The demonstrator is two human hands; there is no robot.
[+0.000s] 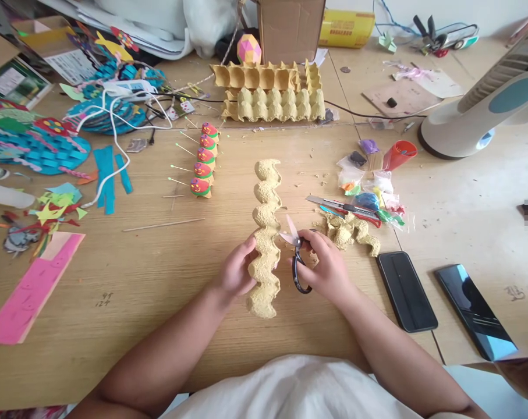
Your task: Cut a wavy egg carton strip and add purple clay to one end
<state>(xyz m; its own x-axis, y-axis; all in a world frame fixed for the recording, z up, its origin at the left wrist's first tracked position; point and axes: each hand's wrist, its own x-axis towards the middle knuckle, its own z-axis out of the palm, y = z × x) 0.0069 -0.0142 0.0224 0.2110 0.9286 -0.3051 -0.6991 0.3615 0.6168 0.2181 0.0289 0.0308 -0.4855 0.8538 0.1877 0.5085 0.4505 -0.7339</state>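
My left hand (236, 269) is closed on the left edge of a long wavy strip of yellow egg-carton cardboard (266, 209) that lies lengthwise on the wooden table (159, 267). My right hand (327, 265) grips black-handled scissors (295, 256). Their blades are open and touch the strip's right edge near its middle. Cut-off carton scraps (353, 231) lie just right of my right hand.
Egg cartons (270, 93) and a cardboard box (290, 26) stand at the back. Painted carton figures (205, 160) line up left of the strip. Coloured paper crafts (41, 148) fill the left. A craft knife (342, 206), a red cup (398, 154), two phones (406, 290) and a fan (486, 99) are right.
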